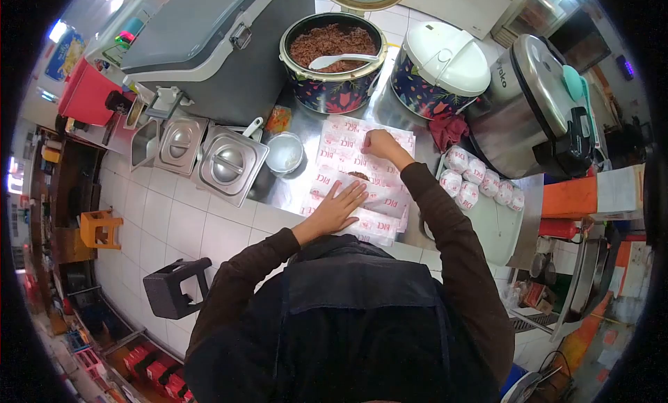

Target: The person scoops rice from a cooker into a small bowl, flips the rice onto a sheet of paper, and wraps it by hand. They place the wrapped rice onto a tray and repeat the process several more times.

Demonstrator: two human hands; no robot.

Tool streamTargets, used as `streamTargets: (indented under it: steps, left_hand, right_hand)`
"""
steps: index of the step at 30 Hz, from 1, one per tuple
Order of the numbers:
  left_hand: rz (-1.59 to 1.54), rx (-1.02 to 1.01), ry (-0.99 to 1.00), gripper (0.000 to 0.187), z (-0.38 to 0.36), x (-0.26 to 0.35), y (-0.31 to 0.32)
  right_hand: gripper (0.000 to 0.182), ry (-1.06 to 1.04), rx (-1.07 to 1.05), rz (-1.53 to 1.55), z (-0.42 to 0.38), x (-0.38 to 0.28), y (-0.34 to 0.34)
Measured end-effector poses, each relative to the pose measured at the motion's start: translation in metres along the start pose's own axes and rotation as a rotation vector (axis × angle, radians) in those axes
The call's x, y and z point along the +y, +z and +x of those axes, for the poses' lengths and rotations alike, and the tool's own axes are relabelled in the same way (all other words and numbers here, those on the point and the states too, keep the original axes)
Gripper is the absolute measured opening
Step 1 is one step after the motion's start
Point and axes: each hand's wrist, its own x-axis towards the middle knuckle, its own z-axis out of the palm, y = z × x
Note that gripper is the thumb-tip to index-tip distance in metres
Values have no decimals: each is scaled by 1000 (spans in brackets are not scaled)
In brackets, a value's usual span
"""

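Note:
My left hand lies flat with its fingers spread on white wrapping paper with red print. Just beyond its fingertips, a small mound of brown food shows on the paper, partly covered by a sheet. Over the far part of the paper, my right hand is closed with its fingers curled together. What it holds, if anything, is hidden. Several round paper-wrapped bundles sit to the right on a pale tray.
An open pot of brown rice holds a white paddle. Beside it stand a lidded pot and a steel cooker. Lidded steel pans and a bowl are left, below a grey cooler. A dark red cloth lies rightward.

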Motion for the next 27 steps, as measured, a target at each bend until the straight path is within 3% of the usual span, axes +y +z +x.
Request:
streamTargets:
  steps: [2,5,8,11,14,17,18,27]
  left_hand:
    - [-3,0,-12,66,1,1,0]
    - [-13,8,-4,66,0,-1,-2]
    - [-12,18,-7,66,0,0,-2]
    - [-12,13,-14,65,1,-2,4]
    - [-7,25,-10,64,0,-1,3]
    - [-6,27,5,64,-1,-3,4]
    - [-8,28,3,64,-2,-2,4]
    - [-35,34,10,62,-1,-3,0]
  right_hand:
    - [42,-23,-88,-98,6,-5,-3]
    - [35,-94,298,-117,-11,-12,2]
    - [26,89,164,-16,-4,-6,14]
    - [25,25,56,56,6,5,17]
    - [28,-54,205,-200,6,6,17]
    - [31,-149,76,85,14,13,2]
    - [34,-64,11,246,11,7,-10]
    - [36,-146,-59,119,13,-7,-38]
